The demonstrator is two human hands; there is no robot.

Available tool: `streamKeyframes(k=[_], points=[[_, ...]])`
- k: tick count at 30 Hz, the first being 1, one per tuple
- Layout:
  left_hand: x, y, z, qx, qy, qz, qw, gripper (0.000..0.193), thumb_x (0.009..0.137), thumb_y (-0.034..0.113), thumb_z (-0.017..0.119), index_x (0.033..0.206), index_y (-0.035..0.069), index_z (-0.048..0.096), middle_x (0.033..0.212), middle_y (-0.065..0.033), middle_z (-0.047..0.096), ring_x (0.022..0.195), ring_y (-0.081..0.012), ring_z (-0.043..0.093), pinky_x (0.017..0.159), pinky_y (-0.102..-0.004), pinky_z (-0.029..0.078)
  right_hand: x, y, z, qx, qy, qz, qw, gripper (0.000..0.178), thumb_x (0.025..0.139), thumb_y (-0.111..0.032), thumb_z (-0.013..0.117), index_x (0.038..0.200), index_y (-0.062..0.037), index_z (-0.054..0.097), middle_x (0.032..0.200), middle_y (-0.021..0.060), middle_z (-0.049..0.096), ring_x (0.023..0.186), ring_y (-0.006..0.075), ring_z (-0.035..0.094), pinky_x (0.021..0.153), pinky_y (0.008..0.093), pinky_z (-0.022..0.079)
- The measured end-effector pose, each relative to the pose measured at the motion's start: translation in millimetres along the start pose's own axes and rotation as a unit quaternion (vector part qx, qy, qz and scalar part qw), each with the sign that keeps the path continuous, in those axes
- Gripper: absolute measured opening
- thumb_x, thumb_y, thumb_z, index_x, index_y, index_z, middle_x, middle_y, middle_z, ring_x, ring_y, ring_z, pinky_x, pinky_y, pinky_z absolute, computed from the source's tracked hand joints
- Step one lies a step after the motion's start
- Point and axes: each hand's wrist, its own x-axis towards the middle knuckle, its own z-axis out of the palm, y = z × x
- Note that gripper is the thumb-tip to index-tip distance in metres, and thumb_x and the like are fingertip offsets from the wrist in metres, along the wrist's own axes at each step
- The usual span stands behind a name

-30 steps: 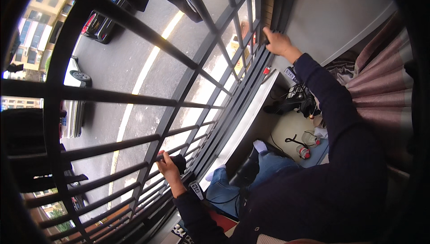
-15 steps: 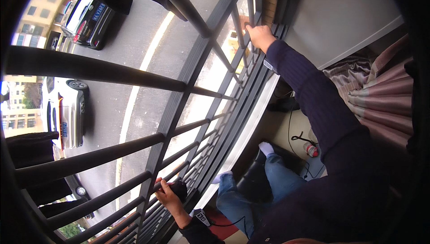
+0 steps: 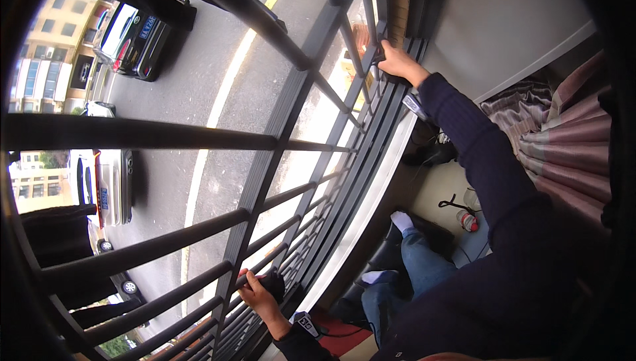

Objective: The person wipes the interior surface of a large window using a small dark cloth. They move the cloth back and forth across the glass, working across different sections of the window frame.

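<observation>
A dark metal window guard [image 3: 233, 248] runs diagonally in front of me, made of round bars and flat ribbed rails. At its lower part my left hand [image 3: 263, 300] is closed round one of the bars, thumb and fingertips showing at its near side. A black lump [image 3: 273, 285] sits against that hand; I cannot make out what it is. My right arm stretches far forward, and my right hand [image 3: 401, 64] is curled at the guard's far end, beside the brick wall edge. Its fingertips are partly hidden, with something dark under the palm.
Window tracks [image 3: 344, 195] and a white sill [image 3: 361, 228] lie between the guard and me. Outside is a road [image 3: 172, 182] with parked cars. My socked feet [image 3: 401, 220] rest near a black cushioned seat. A pink curtain [image 3: 563, 135] hangs at right, and a red-capped bottle [image 3: 468, 220] lies below.
My view has shifted slightly. The right hand has slid a little to the right and down at the far end. My left hand keeps its hold on the bar; my feet have moved right.
</observation>
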Motion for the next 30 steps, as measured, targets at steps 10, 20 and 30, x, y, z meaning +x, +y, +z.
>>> streamKeyframes(k=[10, 20, 30], points=[[-1.6, -5.0, 2.1, 0.02, 0.014, 0.016, 1.0, 0.018, 0.103, 0.012, 0.05, 0.117, 0.001, 0.052, 0.097, -0.0069, 0.057, 0.074, -0.0109, 0.055, 0.07, -0.0242, 0.047, -20.1, -8.7, 24.0, -0.098, -0.03, 0.007, 0.995, 0.052, 0.08, -0.019, 0.063, 0.125, -0.0074, 0.04, 0.1, 0.027, 0.068, 0.1, 0.0428, 0.065, 0.086, 0.0545, 0.047], [0.9, -8.1, -1.6, 0.019, 0.001, 0.023, 1.0, 0.016, 0.103, 0.012, 0.05, 0.114, 0.002, 0.052, 0.095, -0.0052, 0.055, 0.073, -0.0103, 0.053, 0.069, -0.0238, 0.045, 2.0, 9.5, -4.4, -0.012, -0.018, -0.017, 1.0, 0.062, 0.083, -0.022, 0.056, 0.142, -0.0162, 0.037, 0.123, 0.0241, 0.062, 0.118, 0.0427, 0.058, 0.097, 0.0526, 0.044], [0.7, -5.3, 0.3, 0.034, 0.015, 0.0, 0.999, 0.017, 0.103, 0.013, 0.05, 0.115, 0.001, 0.053, 0.096, -0.0052, 0.055, 0.074, -0.0096, 0.052, 0.069, -0.0232, 0.045, -21.5, 11.6, -9.1, -0.111, -0.041, -0.065, 0.991, 0.051, 0.08, -0.018, 0.058, 0.129, -0.0123, 0.045, 0.116, 0.0193, 0.064, 0.111, 0.0414, 0.059, 0.089, 0.0537, 0.048]])
